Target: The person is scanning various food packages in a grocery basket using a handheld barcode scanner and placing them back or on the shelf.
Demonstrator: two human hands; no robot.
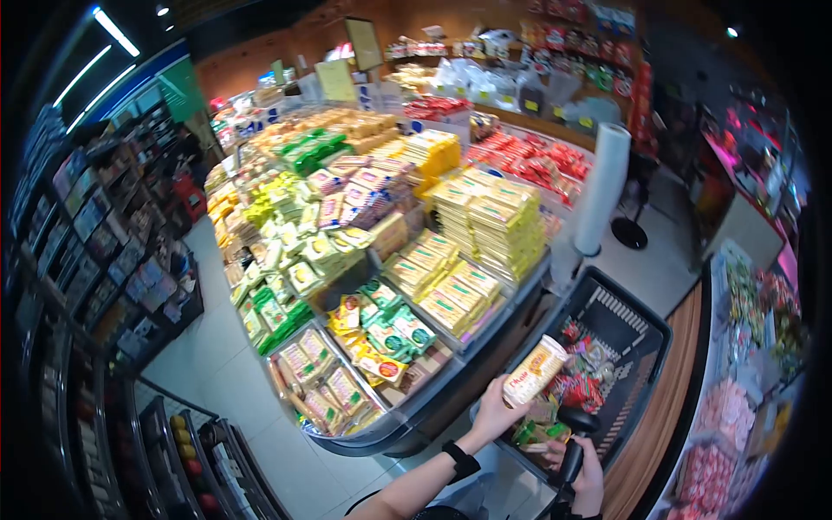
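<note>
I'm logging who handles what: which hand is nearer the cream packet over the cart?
Left. The left hand grips the packet at its lower end, above the cart. The right hand is lower, on the cart's handle.

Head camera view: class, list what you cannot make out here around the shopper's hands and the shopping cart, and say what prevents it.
- Packet in the left hand: label print too small and blurred.
- Right hand: fingers partly hidden behind the black cart handle; wrist cut off by the bottom edge.
- Shopping cart: lower goods hidden under the top packets.
- Display bin price tags: too small.
</note>
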